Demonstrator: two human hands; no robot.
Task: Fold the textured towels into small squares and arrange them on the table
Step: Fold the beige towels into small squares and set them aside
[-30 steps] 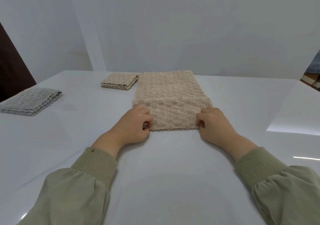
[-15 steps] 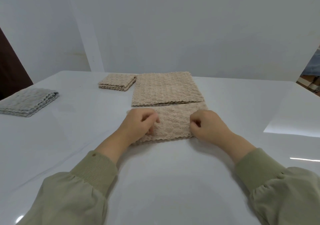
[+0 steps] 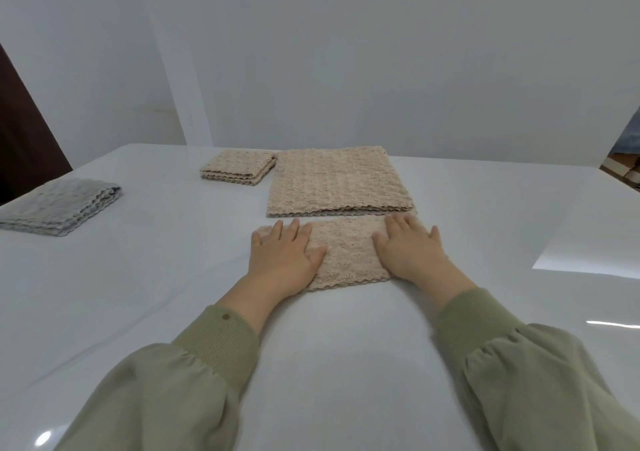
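Surroundings: a white bench point(image 3: 156, 277) carries four textile items. A grey folded towel point(image 3: 60, 206) lies at the left edge, well apart from the rest. A small beige folded square point(image 3: 239, 172) lies at the far centre, just beside the left edge of a larger beige folded towel point(image 3: 339, 183). The larger towel lies directly beyond the work item, and its scalloped near edge runs just beside the work item's far edge. Green sleeves point(image 3: 214, 343) cover both forearms.

Work item: the beige towel point(image 3: 348, 253) lies flat on the bench at centre, between the person and the larger towel. Its long axis runs left to right, and its scalloped edge faces the person.

Hands: the left hand point(image 3: 282, 260) rests palm-down on the left end with fingers straight and spread. The right hand point(image 3: 412, 253) rests palm-down on the right end in the same manner. Neither hand grips anything. Both ends of the towel are hidden under them.

Change: half a second ago both hands were curled on the towel's ends; the fingers are now extended flat on it
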